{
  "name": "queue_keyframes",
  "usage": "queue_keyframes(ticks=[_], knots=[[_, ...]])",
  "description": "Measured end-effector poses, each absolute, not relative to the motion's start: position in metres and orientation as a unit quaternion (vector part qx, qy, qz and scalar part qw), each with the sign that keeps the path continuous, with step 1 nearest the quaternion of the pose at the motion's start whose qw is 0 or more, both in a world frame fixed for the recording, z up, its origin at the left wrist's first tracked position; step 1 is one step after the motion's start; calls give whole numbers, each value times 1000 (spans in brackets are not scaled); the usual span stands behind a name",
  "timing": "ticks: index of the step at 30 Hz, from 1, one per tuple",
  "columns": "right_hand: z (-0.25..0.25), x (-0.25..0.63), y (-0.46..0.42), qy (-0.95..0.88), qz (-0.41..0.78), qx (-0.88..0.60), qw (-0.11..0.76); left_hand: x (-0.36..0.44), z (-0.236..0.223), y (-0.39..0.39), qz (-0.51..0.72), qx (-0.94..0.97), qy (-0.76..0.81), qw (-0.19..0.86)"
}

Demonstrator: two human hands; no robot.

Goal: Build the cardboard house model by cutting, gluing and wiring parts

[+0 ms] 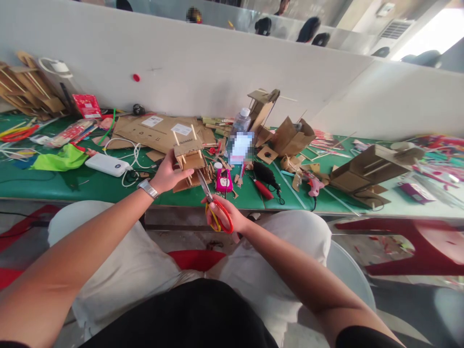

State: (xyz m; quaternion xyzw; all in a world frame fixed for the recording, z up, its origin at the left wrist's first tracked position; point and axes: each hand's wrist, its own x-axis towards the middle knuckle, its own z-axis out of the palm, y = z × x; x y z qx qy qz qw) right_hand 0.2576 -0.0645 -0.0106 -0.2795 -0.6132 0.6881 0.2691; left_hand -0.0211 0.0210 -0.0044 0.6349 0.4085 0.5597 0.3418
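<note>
My left hand grips the left side of a small cardboard structure with wooden sticks poking up through its top. The structure is over the near edge of the green table. In my right hand is a pair of scissors with red and yellow handles, my fingers through the loops. Its blades point up and away from me, their tips at the right side of the cardboard structure. Whether the blades touch the cardboard I cannot tell. Just right of the blades lies a pink pouch with a cartoon face.
A white power bank with cable lies left on the green table. Behind are flat cardboard, a plastic bottle and a lit phone. Rightward lie a red-handled tool, a pink glue gun and a larger cardboard model.
</note>
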Motion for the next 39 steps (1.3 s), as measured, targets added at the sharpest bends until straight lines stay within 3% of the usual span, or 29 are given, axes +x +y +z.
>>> queue_keyframes(ticks=[7,14,28,39], knots=[[-14,255,-65,-571,717,-311,251,-16,-4,17,570,663,371,313],[-10,255,-68,-566,721,-305,257,-16,-2,18,614,676,342,221],[-10,257,-68,-610,685,-298,263,-25,-1,14,587,716,370,72],[-5,260,-67,-629,657,-300,287,-26,8,7,588,698,399,92]])
